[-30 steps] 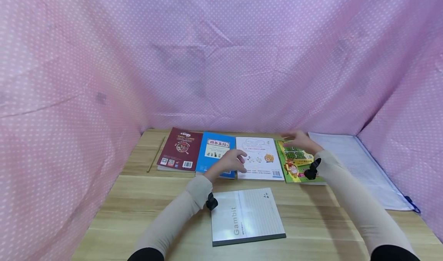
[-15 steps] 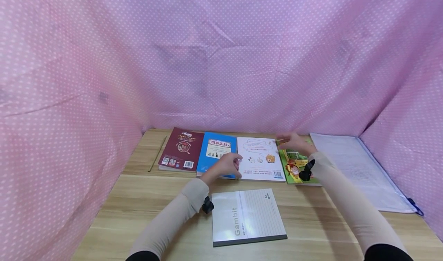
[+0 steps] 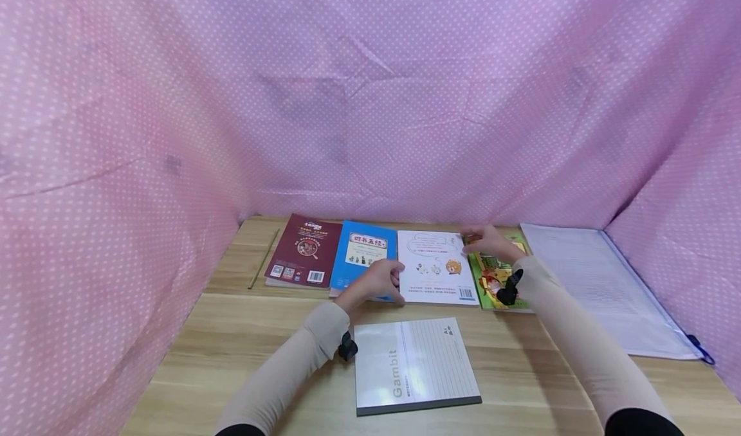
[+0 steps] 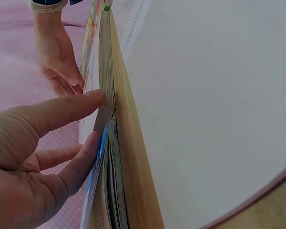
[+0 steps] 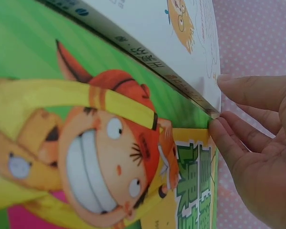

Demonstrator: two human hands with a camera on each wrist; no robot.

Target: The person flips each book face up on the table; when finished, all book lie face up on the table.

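Note:
A white book (image 3: 431, 275) with cartoon animals lies between a blue book (image 3: 352, 288) and a green book (image 3: 492, 298). My left hand (image 3: 377, 280) pinches its near left corner; in the left wrist view the thumb (image 4: 93, 95) lies on the near page edge and the index finger (image 4: 88, 148) beside the blue book. At the far right corner my right hand (image 3: 494, 243) pinches it, thumb (image 5: 233, 86) on the top edge and index fingertip (image 5: 219, 126) by the spine. Part of the green book is hidden under that hand.
A maroon book (image 3: 303, 253) ends the row at the left, near a thin stick (image 3: 263, 259). In front lies a white Gambit notebook (image 3: 413, 365). A white mesh zip bag (image 3: 596, 288) lies at the right. Pink dotted cloth (image 3: 370, 101) hangs behind the wooden table (image 3: 231, 339).
My right hand has moved left from over the green book to the white book's far corner. The left hand has come down slightly to its near corner, its thumb now at the edge.

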